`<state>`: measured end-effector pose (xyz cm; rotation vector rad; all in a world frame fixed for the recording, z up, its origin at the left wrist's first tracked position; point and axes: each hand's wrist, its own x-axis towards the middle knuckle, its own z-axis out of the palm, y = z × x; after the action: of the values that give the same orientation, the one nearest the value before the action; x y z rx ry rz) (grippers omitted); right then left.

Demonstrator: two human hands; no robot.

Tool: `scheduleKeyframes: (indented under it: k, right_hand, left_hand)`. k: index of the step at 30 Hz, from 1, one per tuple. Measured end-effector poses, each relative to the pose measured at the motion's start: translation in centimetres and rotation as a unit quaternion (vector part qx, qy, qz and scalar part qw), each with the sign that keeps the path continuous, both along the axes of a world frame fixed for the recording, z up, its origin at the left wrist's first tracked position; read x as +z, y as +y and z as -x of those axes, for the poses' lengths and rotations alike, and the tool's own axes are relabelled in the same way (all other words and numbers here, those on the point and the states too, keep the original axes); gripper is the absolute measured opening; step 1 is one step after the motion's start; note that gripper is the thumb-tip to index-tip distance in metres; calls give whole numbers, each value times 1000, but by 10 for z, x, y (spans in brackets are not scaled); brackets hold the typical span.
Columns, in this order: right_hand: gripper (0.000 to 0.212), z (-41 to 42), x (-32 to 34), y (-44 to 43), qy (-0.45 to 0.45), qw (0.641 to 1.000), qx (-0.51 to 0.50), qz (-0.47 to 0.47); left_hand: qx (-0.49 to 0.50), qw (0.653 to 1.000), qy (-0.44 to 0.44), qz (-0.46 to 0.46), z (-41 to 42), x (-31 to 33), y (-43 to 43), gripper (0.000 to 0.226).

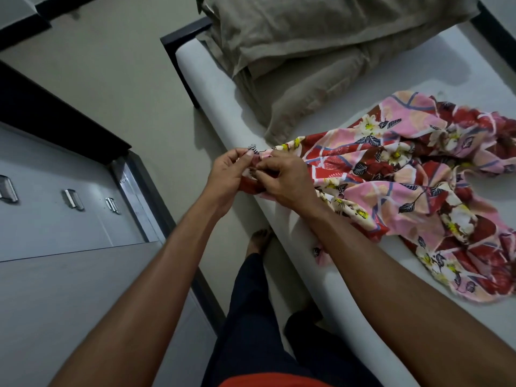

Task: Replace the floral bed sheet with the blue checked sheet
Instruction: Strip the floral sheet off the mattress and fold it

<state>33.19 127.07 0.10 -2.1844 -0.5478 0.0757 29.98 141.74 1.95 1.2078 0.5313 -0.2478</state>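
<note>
Floral sheet (405,174), pink/red with white flowers, lies crumpled in a loose heap on the bare white mattress (349,289), bunched toward the right side, one end drawn to the near mattress edge. A small bit of it hangs over that edge under the right forearm. Both hands are on that drawn-out end: left hand (226,174) pinches the fabric between thumb and fingers, fingers curled; right hand (284,180) just beside it, fingers curled down onto the same bunch of cloth, also gripping it. The hands nearly touch, held right over the mattress edge. Beyond the sheet, folded beige bedding (307,51) is stacked at the far end of the mattress, its near edge close to the sheet. Black bed frame (181,37) shows at the far corner. Pale floor (125,79) to the left of the bed. Grey metal cabinet (55,219) with three metal handles (73,199) at far left. Person stands against the bed side, dark trousers (251,317), one bare foot (259,241) on the floor by the mattress, strip of orange top (265,381) at bottom
</note>
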Motion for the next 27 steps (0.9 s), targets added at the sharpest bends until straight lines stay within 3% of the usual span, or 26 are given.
scheduleKeyframes:
  k: [2,7,10,14,18,27]
  right_hand:
    - [10,0,-3,0,31,999,-32,-22]
    - [26,-11,4,-4,206,954,-134,-170]
    - [24,-17,10,-7,243,941,-126,-197]
    - [17,-23,9,-13,231,959,-73,-148]
    - [17,-31,2,-18,202,972,-50,-106]
    - [12,-46,10,-22,242,963,10,-120]
  left_hand:
    - [-1,1000,-7,1,0,2,5,5]
    - [-78,995,-3,55,7,-2,25,45]
    - [-121,992,-7,25,11,0,25,38]
    - [-109,990,-19,-83,11,6,16,23]
    - [-158,973,-45,-160,3,9,17,22]
    - [-262,917,-133,-271,-7,28,6,12]
